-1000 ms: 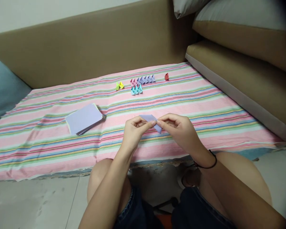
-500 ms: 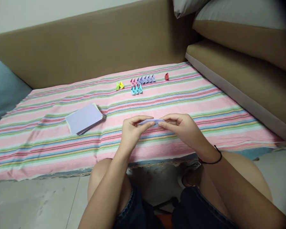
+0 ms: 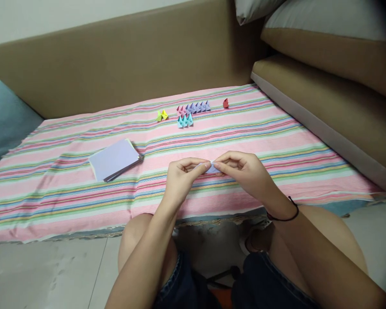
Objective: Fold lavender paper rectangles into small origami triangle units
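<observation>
A small folded piece of lavender paper (image 3: 213, 169) is pinched between my two hands, above the front part of the striped cloth. My left hand (image 3: 185, 175) grips its left side between thumb and fingers. On the other side, my right hand (image 3: 241, 168) pinches the paper, the thumb in front. Both thumb tips are close together at the paper's top edge. Much of the paper is hidden by my fingers, so its full shape cannot be made out.
A stack of lavender-topped paper sheets (image 3: 114, 159) lies left of my hands. Farther back stand folded paper pieces: yellow (image 3: 162, 115), turquoise (image 3: 185, 121), pink and purple (image 3: 197, 107), and red (image 3: 225, 103). Brown cushions (image 3: 309, 98) border the striped cloth (image 3: 67, 201) at right.
My thumbs and fingertips have come closer together on the lavender paper. The paper now tilts more and shows a smaller face below my thumbs.
</observation>
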